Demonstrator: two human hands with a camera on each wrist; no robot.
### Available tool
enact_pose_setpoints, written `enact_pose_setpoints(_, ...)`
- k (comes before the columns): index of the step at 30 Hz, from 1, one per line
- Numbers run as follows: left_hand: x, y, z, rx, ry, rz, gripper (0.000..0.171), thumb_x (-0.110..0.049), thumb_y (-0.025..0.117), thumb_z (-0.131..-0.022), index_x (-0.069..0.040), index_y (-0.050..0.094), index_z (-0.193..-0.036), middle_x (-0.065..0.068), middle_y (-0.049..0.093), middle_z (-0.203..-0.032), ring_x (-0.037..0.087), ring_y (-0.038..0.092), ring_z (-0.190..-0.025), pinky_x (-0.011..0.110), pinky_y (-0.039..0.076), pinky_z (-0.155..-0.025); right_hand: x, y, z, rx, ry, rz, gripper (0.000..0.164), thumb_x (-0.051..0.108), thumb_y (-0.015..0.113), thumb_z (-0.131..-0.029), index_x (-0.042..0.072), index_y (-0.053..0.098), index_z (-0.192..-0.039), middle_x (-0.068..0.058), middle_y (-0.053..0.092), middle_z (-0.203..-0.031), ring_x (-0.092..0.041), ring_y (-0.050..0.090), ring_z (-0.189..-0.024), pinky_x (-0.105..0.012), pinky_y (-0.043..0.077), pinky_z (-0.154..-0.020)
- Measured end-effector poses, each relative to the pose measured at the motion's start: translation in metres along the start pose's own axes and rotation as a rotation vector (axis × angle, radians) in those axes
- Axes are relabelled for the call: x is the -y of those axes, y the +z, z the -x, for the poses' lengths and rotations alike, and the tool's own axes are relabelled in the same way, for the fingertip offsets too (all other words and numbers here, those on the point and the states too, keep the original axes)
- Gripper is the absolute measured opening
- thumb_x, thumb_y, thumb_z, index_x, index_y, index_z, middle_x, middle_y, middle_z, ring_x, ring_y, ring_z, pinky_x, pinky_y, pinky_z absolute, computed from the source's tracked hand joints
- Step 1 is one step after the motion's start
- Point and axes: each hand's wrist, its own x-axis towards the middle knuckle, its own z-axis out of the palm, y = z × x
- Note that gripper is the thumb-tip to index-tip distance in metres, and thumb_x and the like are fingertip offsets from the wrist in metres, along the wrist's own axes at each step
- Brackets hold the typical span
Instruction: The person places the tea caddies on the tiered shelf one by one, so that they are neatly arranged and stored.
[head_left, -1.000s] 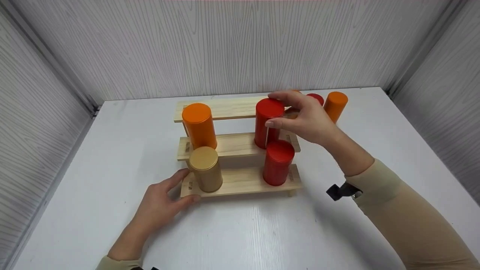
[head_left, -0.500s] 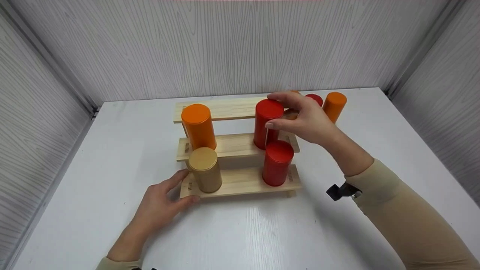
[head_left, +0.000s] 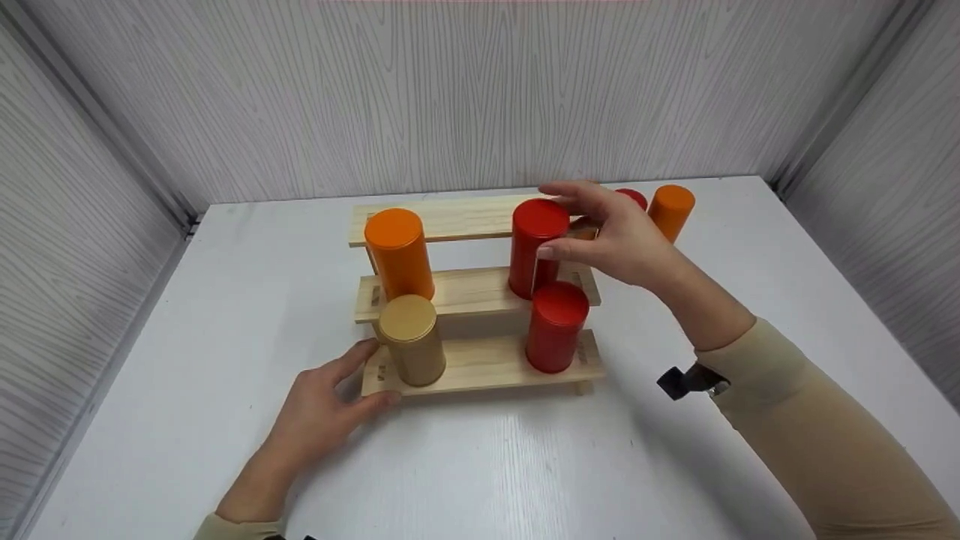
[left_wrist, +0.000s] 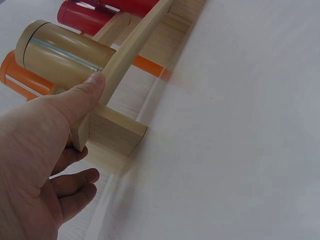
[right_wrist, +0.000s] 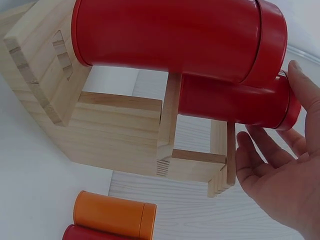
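A stepped wooden rack (head_left: 480,363) stands on the table. My left hand (head_left: 319,409) grips its lower left corner; in the left wrist view the thumb (left_wrist: 87,95) lies on the front board, with fingers behind the end. Beside that hand a gold canister (head_left: 412,341) stands on the bottom shelf. My right hand (head_left: 619,236) holds a red canister (head_left: 534,247) near its lid, upright on the middle shelf, thumb in front and index finger behind. Another red canister (head_left: 556,330) stands below it. At the middle shelf's left end is an orange canister (head_left: 401,255).
Behind the right hand, past the rack, stand an orange canister (head_left: 671,212) and a red canister (head_left: 632,196), partly hidden. The rack's top shelf (head_left: 465,217) bears nothing in its visible part. Pale wood-grain panels (head_left: 450,97) border the table (head_left: 480,465).
My right thumb and index finger have shifted slightly right along the red canister. The canister and the left hand stay in place.
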Motion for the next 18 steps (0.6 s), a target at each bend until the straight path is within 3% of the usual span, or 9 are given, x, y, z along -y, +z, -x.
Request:
enact_pose_setpoints(8,0.0,0.001,-0.001,-0.022,0.031,0.008,0.083,-0.051,0.089,-0.085,-0.023,0.057,-0.156,0.004,0.058,-0.154,0.032,0.056,-0.141,0.057,0.044,-0.117,0.004,-0.02,0.002,-0.031,-0.066,-0.073,0.067,0.022,0.081,-0.096,0.016,0.053,-0.157,-0.01,0.064,-0.145,-0.03,0.068,-0.119,-0.028,0.059,-0.097)
enact_pose_setpoints(18,-0.004,0.001,0.001,-0.031,0.038,0.003,0.08,-0.047,0.089,-0.085,-0.024,0.058,-0.155,0.004,0.058,-0.153,0.034,0.056,-0.14,0.058,0.044,-0.117,-0.001,-0.059,0.008,-0.215,-0.105,-0.025,0.052,0.024,0.071,-0.103,0.016,0.057,-0.153,-0.008,0.066,-0.143,-0.025,0.063,-0.128,-0.029,0.053,-0.106)
